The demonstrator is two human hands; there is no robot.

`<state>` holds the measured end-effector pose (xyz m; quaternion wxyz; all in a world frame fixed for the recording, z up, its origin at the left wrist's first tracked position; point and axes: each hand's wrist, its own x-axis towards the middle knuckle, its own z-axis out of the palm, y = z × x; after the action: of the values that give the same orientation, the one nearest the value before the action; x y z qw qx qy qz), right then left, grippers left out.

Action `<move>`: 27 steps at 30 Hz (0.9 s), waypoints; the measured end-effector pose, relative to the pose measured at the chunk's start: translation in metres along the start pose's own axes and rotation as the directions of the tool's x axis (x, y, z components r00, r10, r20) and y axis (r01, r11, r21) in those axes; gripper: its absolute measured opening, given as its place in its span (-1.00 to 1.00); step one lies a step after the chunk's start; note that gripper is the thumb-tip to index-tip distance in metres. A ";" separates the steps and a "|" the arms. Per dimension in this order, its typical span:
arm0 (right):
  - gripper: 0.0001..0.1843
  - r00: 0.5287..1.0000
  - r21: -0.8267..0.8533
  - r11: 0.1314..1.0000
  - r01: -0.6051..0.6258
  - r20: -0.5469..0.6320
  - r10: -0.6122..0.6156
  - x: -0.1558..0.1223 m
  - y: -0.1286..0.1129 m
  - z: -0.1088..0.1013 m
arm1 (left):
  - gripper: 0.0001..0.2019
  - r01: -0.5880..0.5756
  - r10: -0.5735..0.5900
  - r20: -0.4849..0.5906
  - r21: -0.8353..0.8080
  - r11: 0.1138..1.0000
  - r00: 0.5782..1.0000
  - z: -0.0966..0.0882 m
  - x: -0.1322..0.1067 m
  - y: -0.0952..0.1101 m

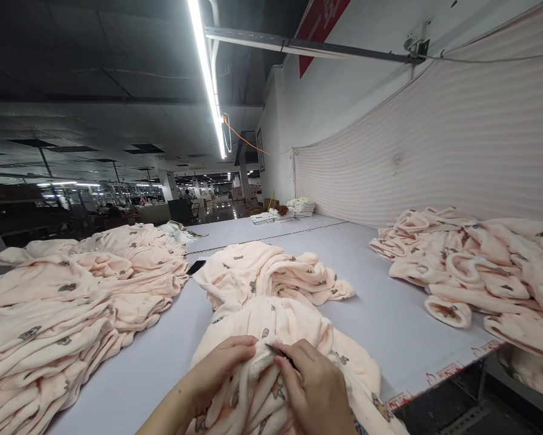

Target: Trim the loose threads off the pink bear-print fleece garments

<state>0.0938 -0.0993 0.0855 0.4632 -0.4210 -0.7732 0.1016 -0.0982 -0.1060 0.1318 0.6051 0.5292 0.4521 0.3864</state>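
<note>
Left hand (223,365) pinches pink cloth (271,314), right hand (319,386) grips pointed tool (284,354) — table (375,320) shows both sides, red-marked edge (443,374) lower right.

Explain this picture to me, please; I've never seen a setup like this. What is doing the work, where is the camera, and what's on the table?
There is no machine here: a person works with two bare hands, the left hand and the right hand. The single picture comes from a camera worn on the head, looking forward and down. The left hand pinches pale pink plush cloth with small printed figures; the right hand holds a small dark pointed tool against it, though its exact type is unclear. On the flat pale grey table, a big heap of similar pink cloth lies to the left and another pink plush heap to the right. Folded light-coloured cloth stacks stand further back.
</note>
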 end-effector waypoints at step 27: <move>-0.68 0.894 0.681 0.634 -0.367 0.070 0.443 -0.022 0.051 0.009 | -0.82 -0.152 0.423 -0.032 0.907 0.394 0.906 -0.007 0.012 0.021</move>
<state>0.1199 -0.0818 0.0386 0.5887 -0.3901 -0.5422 0.4553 -0.1012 -0.0894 0.1510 0.0967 0.7810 0.5611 0.2566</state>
